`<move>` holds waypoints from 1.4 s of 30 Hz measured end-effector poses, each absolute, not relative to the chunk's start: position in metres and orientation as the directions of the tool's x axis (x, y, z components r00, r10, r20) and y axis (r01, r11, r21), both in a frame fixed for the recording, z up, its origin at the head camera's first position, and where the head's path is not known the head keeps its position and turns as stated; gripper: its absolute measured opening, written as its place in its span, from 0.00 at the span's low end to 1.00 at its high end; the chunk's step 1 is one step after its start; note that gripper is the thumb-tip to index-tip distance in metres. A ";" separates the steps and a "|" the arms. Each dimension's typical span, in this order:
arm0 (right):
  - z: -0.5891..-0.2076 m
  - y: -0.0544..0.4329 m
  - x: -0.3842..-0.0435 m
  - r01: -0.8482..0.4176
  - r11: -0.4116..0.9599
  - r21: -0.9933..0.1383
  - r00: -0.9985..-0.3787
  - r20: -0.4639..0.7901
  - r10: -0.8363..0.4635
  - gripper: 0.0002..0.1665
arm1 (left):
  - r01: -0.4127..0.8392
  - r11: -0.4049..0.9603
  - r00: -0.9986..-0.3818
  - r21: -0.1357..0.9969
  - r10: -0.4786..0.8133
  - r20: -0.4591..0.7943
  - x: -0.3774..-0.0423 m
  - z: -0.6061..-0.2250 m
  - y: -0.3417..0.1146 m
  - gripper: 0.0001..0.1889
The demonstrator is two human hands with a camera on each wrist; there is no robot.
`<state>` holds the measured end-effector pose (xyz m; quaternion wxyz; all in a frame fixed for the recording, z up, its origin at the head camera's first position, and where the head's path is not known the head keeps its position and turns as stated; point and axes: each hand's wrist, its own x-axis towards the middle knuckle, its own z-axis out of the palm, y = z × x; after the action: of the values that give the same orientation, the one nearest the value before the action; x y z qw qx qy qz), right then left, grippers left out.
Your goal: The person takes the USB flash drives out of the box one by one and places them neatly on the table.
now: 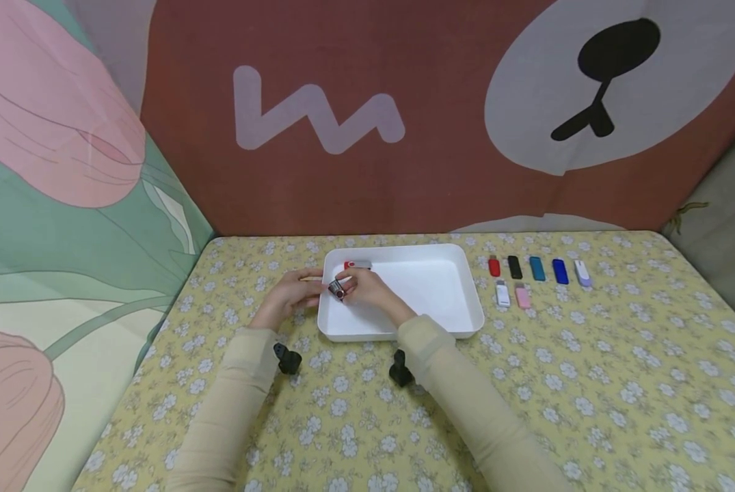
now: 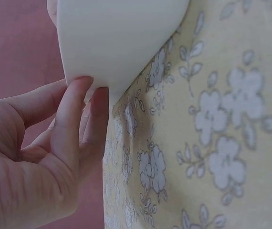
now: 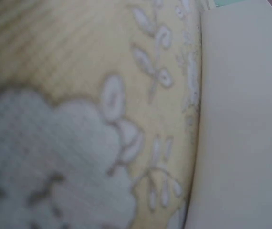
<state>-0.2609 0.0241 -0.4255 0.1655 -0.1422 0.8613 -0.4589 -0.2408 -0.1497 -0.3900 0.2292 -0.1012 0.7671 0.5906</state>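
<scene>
My right hand (image 1: 367, 287) reaches over the left end of a white tray (image 1: 422, 287) and pinches a dark-and-silver USB flash drive (image 1: 336, 290). Just beyond those fingers, a red-and-silver USB flash drive (image 1: 358, 264) lies in the tray near its back left corner, partly covered by the hand. My left hand (image 1: 290, 292) is at the tray's left side, fingers extended. In the left wrist view its fingertips (image 2: 82, 82) touch the outside of the tray wall. The right wrist view shows only the cloth and the tray's outer wall (image 3: 245, 114), not the hand.
Right of the tray, USB flash drives lie in two rows: red (image 1: 494, 266), black (image 1: 515, 267), teal (image 1: 537, 268), blue (image 1: 560, 271) and white-and-lilac (image 1: 582, 273) behind, white (image 1: 502, 294) and pink (image 1: 522, 296) in front. A flowered yellow cloth (image 1: 342, 424) covers the table.
</scene>
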 end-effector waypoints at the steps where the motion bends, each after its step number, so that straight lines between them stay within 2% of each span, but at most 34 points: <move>1: -0.425 0.025 -0.261 -0.085 0.537 -0.839 -0.904 -0.162 -0.397 0.30 | -0.426 0.284 -0.874 0.859 0.117 -0.472 -0.241 -0.390 -0.149 0.27; 8: -0.423 0.027 -0.261 -0.031 0.509 -0.860 -0.898 -0.200 -0.393 0.31 | -0.445 0.291 -0.866 0.847 0.103 -0.490 -0.242 -0.389 -0.148 0.27; 15: -0.422 0.034 -0.261 0.155 0.344 -0.926 -0.910 -0.269 -0.315 0.32 | -0.445 0.286 -0.867 0.849 0.099 -0.488 -0.241 -0.390 -0.148 0.26; 21: -0.421 0.047 -0.264 0.221 0.246 -0.944 -0.914 -0.288 -0.286 0.34 | -0.438 0.277 -0.872 0.856 0.102 -0.479 -0.240 -0.390 -0.149 0.27; 32: -0.403 0.085 -0.262 0.236 0.158 -0.959 -0.906 -0.276 -0.321 0.34 | -0.428 0.269 -0.879 0.863 0.099 -0.467 -0.240 -0.391 -0.148 0.26; 42: -0.397 0.118 -0.261 0.206 0.170 -0.964 -0.907 -0.254 -0.336 0.34 | -0.435 0.279 -0.872 0.856 0.105 -0.477 -0.239 -0.391 -0.148 0.26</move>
<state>-0.2610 0.1182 -0.3971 0.2108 -0.0439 0.7353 -0.6426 -0.2391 -0.1484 -0.3909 0.2284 -0.1077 0.7664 0.5906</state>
